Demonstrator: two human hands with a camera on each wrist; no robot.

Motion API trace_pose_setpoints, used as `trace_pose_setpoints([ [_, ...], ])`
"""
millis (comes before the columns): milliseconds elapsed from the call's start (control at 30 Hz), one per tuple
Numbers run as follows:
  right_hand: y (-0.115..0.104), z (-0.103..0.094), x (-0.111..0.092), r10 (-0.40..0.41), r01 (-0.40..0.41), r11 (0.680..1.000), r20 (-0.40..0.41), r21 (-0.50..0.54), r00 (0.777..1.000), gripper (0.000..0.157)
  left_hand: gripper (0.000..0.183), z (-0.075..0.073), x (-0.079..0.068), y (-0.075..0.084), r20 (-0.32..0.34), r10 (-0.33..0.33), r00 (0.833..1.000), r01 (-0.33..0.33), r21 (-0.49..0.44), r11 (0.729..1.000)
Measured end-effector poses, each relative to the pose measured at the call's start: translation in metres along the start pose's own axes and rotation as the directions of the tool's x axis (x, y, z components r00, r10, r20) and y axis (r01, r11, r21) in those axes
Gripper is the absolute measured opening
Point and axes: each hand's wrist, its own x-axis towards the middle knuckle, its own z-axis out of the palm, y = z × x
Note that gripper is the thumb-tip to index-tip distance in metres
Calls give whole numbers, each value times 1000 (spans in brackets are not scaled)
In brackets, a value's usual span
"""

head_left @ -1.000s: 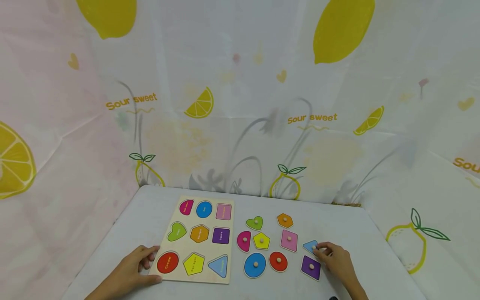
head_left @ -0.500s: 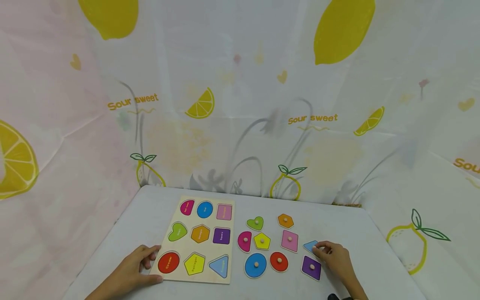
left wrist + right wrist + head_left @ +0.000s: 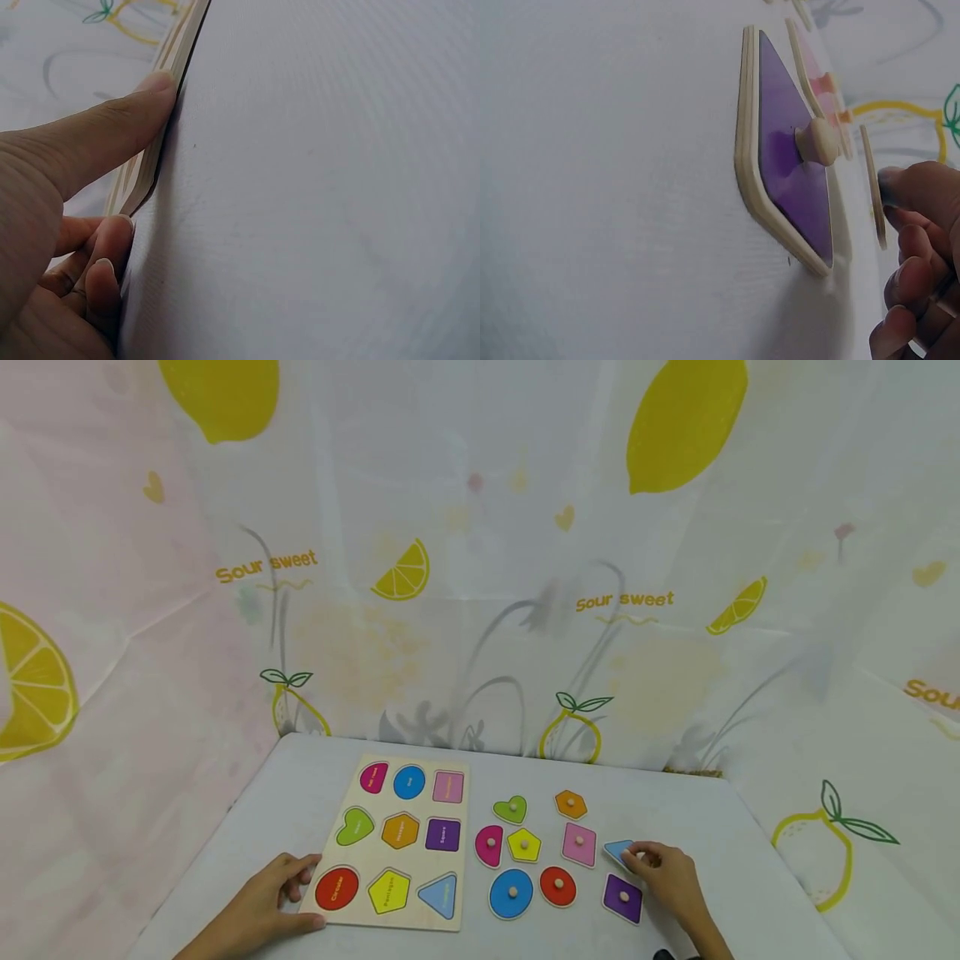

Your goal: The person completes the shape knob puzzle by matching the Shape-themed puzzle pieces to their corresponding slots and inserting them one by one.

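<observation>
My left hand (image 3: 262, 897) holds the near left corner of a wooden shape puzzle board (image 3: 375, 858), thumb against the front edge and fingers at the left side. In the left wrist view the thumb lies along the board's edge (image 3: 152, 166). On the right, my right hand (image 3: 670, 878) pinches the light blue triangle piece (image 3: 617, 850) by its knob. The right wrist view shows that piece (image 3: 873, 187) edge-on, lifted off the white surface. Just in front of it lies the purple square piece (image 3: 622, 899), its wooden knob upward.
Between board and right hand lie several knobbed pieces: green heart (image 3: 507, 811), orange hexagon (image 3: 572, 804), pink rectangle (image 3: 580, 852), magenta half round (image 3: 487, 847), yellow pentagon (image 3: 523, 850), blue oval (image 3: 511, 902) and red circle (image 3: 557, 893). A lemon-print cloth (image 3: 480, 652) walls the table.
The triangle piece has tilted and risen slightly in my right hand, shifting a little left. My left hand has stayed at the board's corner.
</observation>
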Motion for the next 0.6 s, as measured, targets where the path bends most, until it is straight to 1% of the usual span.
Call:
trace_pose_setpoints([
  [133, -5, 1, -1, 9, -10, 1000, 5, 17, 1000, 17, 96, 1, 1, 0, 0, -31, 1000, 31, 5, 1000],
  [300, -15, 2, -2, 22, -23, 999, 10, 30, 1000, 18, 94, 0, 0, 0, 6, -4, 1000, 4, 3, 1000],
  [400, -20, 4, -2, 24, -25, 999, 12, 37, 1000, 16, 93, -1, 0, -1, 7, 10, 1000, -10, -3, 1000],
  [533, -25, 5, -4, 15, -15, 998, 11, 54, 1000, 15, 93, 0, 0, -1, 4, 5, 1000, -5, -9, 1000],
  [600, -28, 6, -6, 12, -13, 998, 19, 61, 1000, 16, 93, 2, 0, -1, 8, -10, 1000, 10, -7, 1000],
])
